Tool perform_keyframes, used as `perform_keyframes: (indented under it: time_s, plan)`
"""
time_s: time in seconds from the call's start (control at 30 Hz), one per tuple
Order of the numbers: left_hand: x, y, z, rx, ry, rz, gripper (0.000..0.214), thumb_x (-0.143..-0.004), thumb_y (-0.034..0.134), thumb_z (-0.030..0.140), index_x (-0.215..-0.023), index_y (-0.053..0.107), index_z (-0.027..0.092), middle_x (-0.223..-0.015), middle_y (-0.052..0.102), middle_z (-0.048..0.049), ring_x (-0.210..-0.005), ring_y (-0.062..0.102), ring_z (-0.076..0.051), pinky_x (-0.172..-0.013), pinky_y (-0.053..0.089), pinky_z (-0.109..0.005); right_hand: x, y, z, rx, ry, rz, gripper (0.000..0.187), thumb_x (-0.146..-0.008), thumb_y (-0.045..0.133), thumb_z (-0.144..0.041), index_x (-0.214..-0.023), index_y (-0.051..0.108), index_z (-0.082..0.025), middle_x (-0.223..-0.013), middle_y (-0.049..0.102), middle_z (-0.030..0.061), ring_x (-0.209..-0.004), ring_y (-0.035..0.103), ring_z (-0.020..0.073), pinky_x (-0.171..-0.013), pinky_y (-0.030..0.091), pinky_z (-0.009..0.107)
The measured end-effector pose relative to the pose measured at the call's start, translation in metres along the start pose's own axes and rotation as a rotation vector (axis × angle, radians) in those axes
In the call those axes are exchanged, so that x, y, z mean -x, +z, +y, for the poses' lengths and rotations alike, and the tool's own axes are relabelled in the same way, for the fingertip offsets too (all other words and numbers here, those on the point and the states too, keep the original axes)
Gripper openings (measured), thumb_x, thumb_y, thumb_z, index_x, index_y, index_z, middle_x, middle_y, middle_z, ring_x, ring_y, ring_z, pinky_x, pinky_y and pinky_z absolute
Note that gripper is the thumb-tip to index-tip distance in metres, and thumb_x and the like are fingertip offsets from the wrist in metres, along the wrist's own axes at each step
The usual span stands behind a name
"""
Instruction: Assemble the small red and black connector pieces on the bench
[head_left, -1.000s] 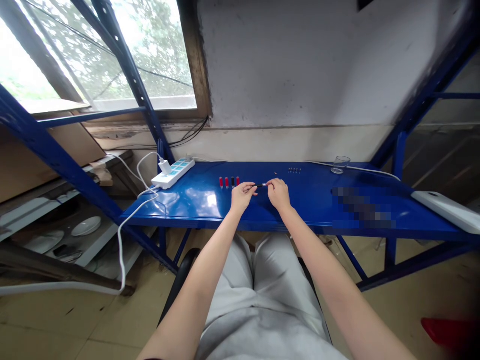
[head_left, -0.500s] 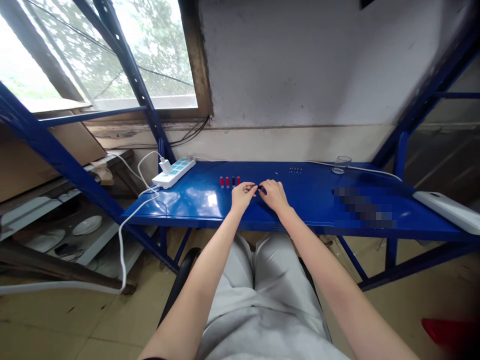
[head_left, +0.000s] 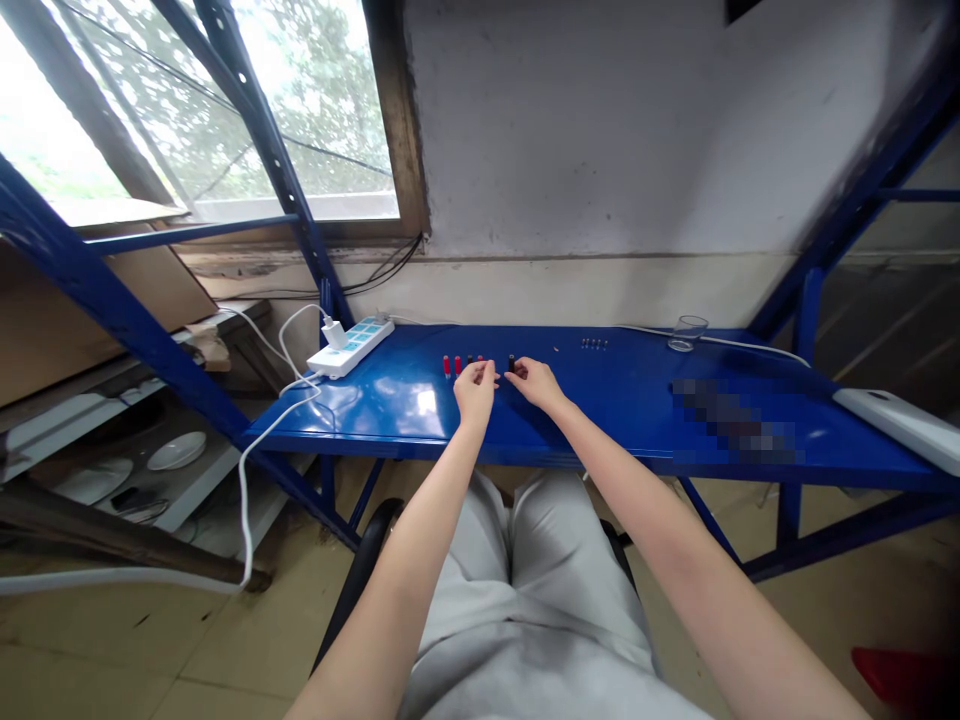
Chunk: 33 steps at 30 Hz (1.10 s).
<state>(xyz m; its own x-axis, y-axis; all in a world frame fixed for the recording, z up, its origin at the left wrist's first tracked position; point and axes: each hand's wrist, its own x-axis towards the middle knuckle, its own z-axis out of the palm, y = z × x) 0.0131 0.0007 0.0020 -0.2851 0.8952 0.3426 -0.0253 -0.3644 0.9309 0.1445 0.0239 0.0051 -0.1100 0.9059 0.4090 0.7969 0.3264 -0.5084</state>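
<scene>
My left hand (head_left: pixel 475 384) rests on the blue metal shelf (head_left: pixel 600 420) with its fingers curled by a row of small red and black upright pieces (head_left: pixel 457 364). My right hand (head_left: pixel 531 381) pinches a small black piece (head_left: pixel 511 362) standing upright just right of that row. Whether the left fingers hold one of the pieces is hidden. A group of tiny dark bits (head_left: pixel 592 343) lies farther back on the shelf.
A white power strip (head_left: pixel 349 346) with a plugged-in charger and white cable sits at the shelf's back left. A small glass cup (head_left: pixel 688 332) stands at the back right, a white device (head_left: pixel 900 424) at the far right. Blue frame posts flank the shelf; plates lie on a lower shelf at left.
Both hands moved forward and left, from holding a thin black piece between them above the shelf to the row of pieces, where the black piece now stands upright.
</scene>
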Motion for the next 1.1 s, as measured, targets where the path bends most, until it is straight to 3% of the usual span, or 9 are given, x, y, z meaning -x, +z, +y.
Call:
perform_keyframes:
  time_s: [0.07,0.17,0.33,0.63,0.83,0.97,1.1]
  plan:
    - [-0.003,-0.004,0.0,0.045,-0.038,0.116,0.027,-0.078,0.054,0.04,-0.075,0.06,0.014,-0.063,0.061,-0.0028,-0.051,0.055,-0.009,-0.053,0.045,-0.021,-0.01,0.007,0.0,-0.071,0.049,-0.039,0.016,-0.079,0.058,-0.033,-0.083,0.061,-0.017,-0.084,0.067,0.0058,-0.074,0.059,0.0163,-0.064,0.038,0.025]
    - [-0.007,-0.008,0.001,0.134,-0.113,0.243,0.023,-0.079,0.052,0.035,-0.072,0.056,0.014,-0.057,0.058,-0.0009,-0.049,0.053,-0.008,-0.05,0.042,-0.019,-0.02,0.018,-0.004,-0.009,0.051,-0.058,0.018,-0.077,0.059,-0.036,-0.077,0.062,-0.018,-0.081,0.066,0.0057,-0.074,0.058,0.0171,-0.063,0.038,0.025]
    - [-0.01,-0.009,0.001,0.22,-0.192,0.306,0.018,-0.078,0.05,0.028,-0.069,0.055,0.013,-0.051,0.054,0.0006,-0.045,0.049,-0.007,-0.047,0.037,-0.018,-0.027,0.03,-0.009,0.102,0.048,-0.055,0.018,-0.077,0.059,-0.035,-0.076,0.062,-0.018,-0.082,0.065,0.0055,-0.074,0.058,0.0172,-0.061,0.037,0.025]
    - [-0.009,-0.008,0.0,0.216,-0.2,0.301,0.017,-0.076,0.05,0.026,-0.066,0.055,0.014,-0.05,0.052,0.0017,-0.043,0.046,-0.006,-0.047,0.037,-0.018,-0.03,0.034,-0.009,0.092,0.076,-0.104,0.018,-0.076,0.059,-0.034,-0.083,0.063,-0.018,-0.084,0.066,0.004,-0.075,0.058,0.016,-0.061,0.036,0.024]
    - [-0.009,-0.009,-0.001,0.162,-0.206,0.278,0.018,-0.077,0.049,0.03,-0.068,0.054,0.014,-0.052,0.051,0.0019,-0.046,0.048,-0.006,-0.048,0.037,-0.018,-0.025,0.027,-0.013,0.161,0.049,-0.122,0.023,-0.076,0.059,-0.039,-0.085,0.064,-0.018,-0.086,0.066,0.0066,-0.082,0.059,0.0199,-0.067,0.039,0.028]
    - [-0.009,-0.009,-0.003,0.138,-0.205,0.247,0.018,-0.078,0.047,0.029,-0.069,0.054,0.015,-0.053,0.052,0.0018,-0.047,0.048,-0.006,-0.049,0.038,-0.018,-0.015,0.014,-0.008,0.152,0.03,-0.068,0.031,-0.078,0.056,-0.043,-0.094,0.063,-0.017,-0.086,0.065,0.0075,-0.089,0.057,0.0233,-0.074,0.04,0.033]
    - [-0.006,-0.005,-0.006,0.027,-0.143,0.093,0.02,-0.078,0.049,0.031,-0.067,0.055,0.016,-0.052,0.054,0.0013,-0.047,0.049,-0.007,-0.051,0.04,-0.02,0.002,0.0,0.0,0.036,0.065,0.044,0.028,-0.081,0.05,-0.035,-0.099,0.062,-0.018,-0.086,0.065,0.0061,-0.087,0.057,0.0203,-0.074,0.041,0.032]
